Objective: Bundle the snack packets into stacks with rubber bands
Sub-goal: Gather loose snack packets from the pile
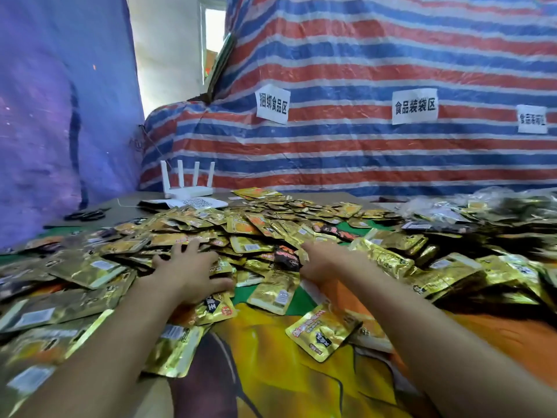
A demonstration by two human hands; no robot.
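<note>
Snack packets (pixel 256 224) lie heaped on the desk (pixel 120 212) in front of the router (pixel 187 188); the left hand (pixel 187 267) presses them, grip wide, while the right hand (pixel 319 260) digs in, its grip hidden so I cannot tell, and I'd gather just a few and square their edges first.

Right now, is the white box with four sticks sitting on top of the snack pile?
No, the white router stands apart from the snack packets, farther back beyond the pile's far left edge.

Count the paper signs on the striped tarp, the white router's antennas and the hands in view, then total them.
Paper signs: 3
Router antennas: 4
Hands: 2 (left hand, right hand)
Total: 9
</note>
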